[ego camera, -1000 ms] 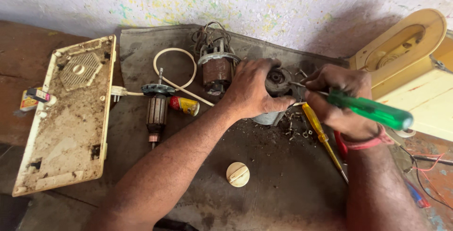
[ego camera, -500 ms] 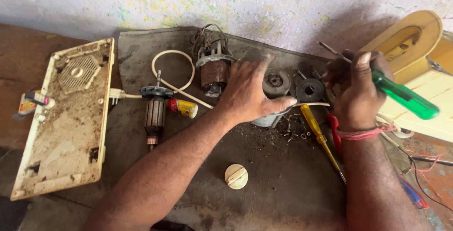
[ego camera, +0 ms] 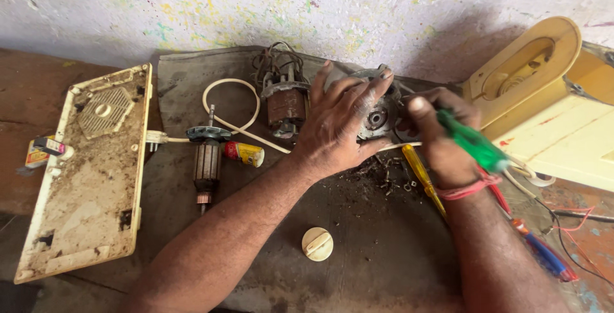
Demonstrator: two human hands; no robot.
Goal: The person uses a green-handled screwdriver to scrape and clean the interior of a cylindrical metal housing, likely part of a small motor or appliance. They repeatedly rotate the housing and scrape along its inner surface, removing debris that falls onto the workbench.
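- The fingers [ego camera: 358, 89] of the left hand [ego camera: 336, 127] are spread apart and lie flat over a round grey metal motor end plate [ego camera: 377, 118], pressing on its left half without gripping it.
- The right hand [ego camera: 441, 137] has its fingers clamped round a screwdriver with a translucent green handle [ego camera: 473, 140], thumb up against the handle's front end; the tip is hidden behind the hand and the plate.
- The end plate sits on a dark, dusty mat [ego camera: 377, 249] on the counter, near the speckled wall, between the two hands.
- Just left of the left hand stands a brown wound stator with loose wires [ego camera: 284, 95], touching or nearly touching the hand's edge.
- A cream-coloured cord [ego camera: 220, 118] loops beside the stator and runs under the left hand.
- Further left lies a copper-banded armature on its shaft [ego camera: 206, 162], with a small yellow and red tube [ego camera: 243, 153] just beside it.
- A dirty cream plastic base panel [ego camera: 83, 178] lies at the mat's left edge.
- A yellow-handled screwdriver [ego camera: 422, 175] lies under the right wrist among small loose screws [ego camera: 384, 175].
- A round cream knob [ego camera: 317, 244] lies alone between the forearms.
- A cream-yellow appliance housing [ego camera: 543, 102] stands at the right.
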